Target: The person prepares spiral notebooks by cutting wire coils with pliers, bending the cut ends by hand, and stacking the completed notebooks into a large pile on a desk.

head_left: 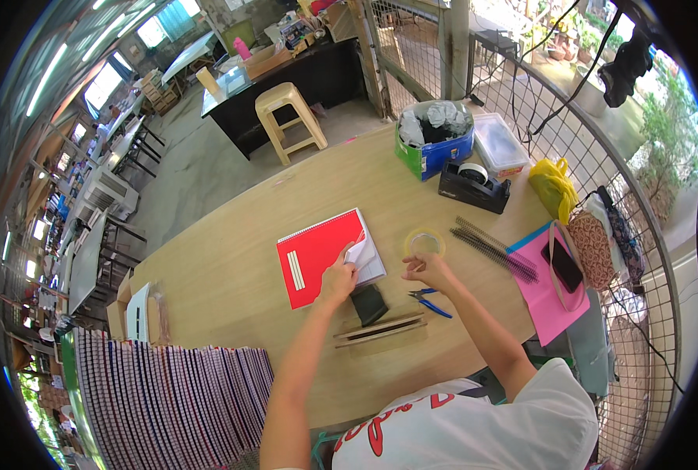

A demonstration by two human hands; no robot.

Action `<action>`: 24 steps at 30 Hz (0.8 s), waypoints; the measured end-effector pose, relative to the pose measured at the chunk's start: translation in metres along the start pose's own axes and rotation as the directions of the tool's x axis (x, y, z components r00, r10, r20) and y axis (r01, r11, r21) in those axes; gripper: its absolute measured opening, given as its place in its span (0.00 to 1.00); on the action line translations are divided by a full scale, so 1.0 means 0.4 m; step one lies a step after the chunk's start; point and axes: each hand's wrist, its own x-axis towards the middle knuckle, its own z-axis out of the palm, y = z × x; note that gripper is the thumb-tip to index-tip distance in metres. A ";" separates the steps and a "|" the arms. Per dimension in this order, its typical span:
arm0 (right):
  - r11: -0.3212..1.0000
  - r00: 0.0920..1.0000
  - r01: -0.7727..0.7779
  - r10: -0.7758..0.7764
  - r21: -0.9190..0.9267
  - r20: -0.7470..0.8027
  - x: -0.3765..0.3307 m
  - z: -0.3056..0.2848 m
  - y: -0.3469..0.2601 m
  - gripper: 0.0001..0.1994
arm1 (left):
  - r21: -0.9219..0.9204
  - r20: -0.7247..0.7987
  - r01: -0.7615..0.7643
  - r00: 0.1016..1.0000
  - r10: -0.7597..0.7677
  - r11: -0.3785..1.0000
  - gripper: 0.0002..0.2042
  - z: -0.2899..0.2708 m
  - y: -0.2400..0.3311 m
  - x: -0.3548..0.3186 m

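Note:
A red-covered spiral notebook [317,254] lies on the table in front of me. My left hand [339,280] grips its cover near the right edge, where a lifted corner bares white pages. Just right of the notebook, my right hand [429,270] hovers with thumb and fingers drawn together. Whether something small is between them I cannot make out. A roll of clear yellowish tape [408,241] lies beyond that hand. Below it are blue-handled pliers [436,306], a dark block-shaped object [369,305] and a long, narrow slotted wooden piece [380,330].
Black wire coils [494,252] lie right of the tape, beside a pink sheet [548,309] bearing a phone [562,266]. A black tape dispenser [474,188] and a blue-green box [435,155] stand far right. Stacked spiral notebooks [173,399] rise at near left.

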 end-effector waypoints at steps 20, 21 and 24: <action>0.516 0.688 -0.722 0.463 0.461 0.559 0.387 0.157 -0.129 0.50 | -0.344 -0.354 -0.080 0.934 -0.050 0.936 0.33 -0.036 0.010 -0.043; 0.517 0.701 -0.711 0.464 0.477 0.542 0.429 0.160 -0.069 0.50 | -0.305 -0.336 -0.131 0.942 0.022 0.943 0.38 -0.026 0.038 -0.029; 0.947 0.983 -0.184 0.176 0.264 0.052 0.445 0.257 -0.020 0.24 | -0.147 -0.310 -0.088 0.950 0.039 0.985 0.38 -0.026 0.017 -0.099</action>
